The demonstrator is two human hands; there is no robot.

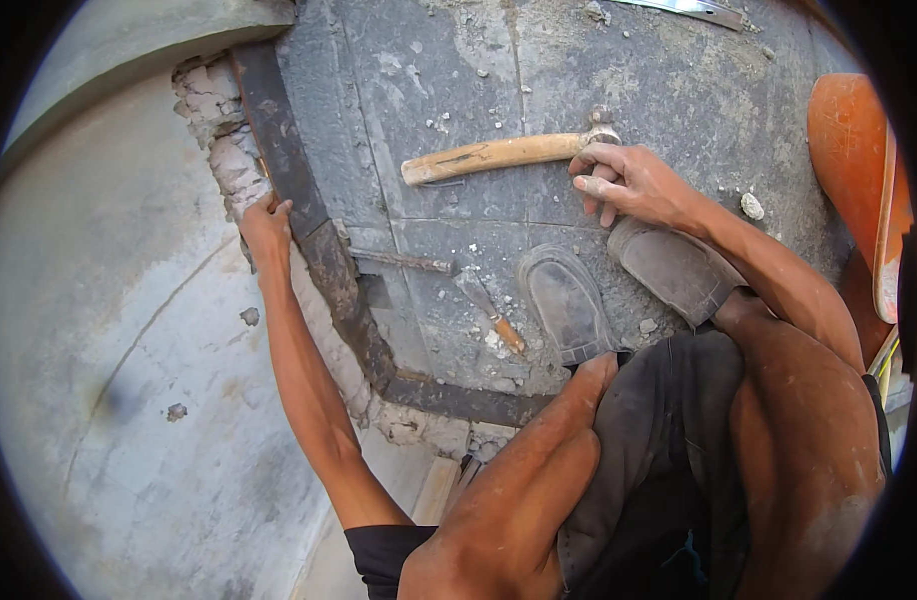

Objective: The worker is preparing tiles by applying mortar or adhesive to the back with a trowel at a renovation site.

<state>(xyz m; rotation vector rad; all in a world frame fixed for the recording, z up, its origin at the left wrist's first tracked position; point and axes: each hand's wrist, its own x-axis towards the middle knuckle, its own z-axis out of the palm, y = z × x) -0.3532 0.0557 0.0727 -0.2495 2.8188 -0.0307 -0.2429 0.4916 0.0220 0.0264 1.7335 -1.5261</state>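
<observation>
- Right hand (627,185) closed, fingers (601,155) gripping hammer (499,153) at its head end, on the dusty grey floor (679,90).
- Left hand (267,225) curled around dark metal frame (309,230) beside broken brick (211,125).
- 2 shoes (569,300) near hammer.

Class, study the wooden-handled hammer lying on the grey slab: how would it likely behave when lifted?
The hammer is probably stiff and head-heavy: the right hand grips it by the metal head end. Its worn, dusty wooden handle likely grips well, and lying flat, it seems unlikely to roll.
</observation>
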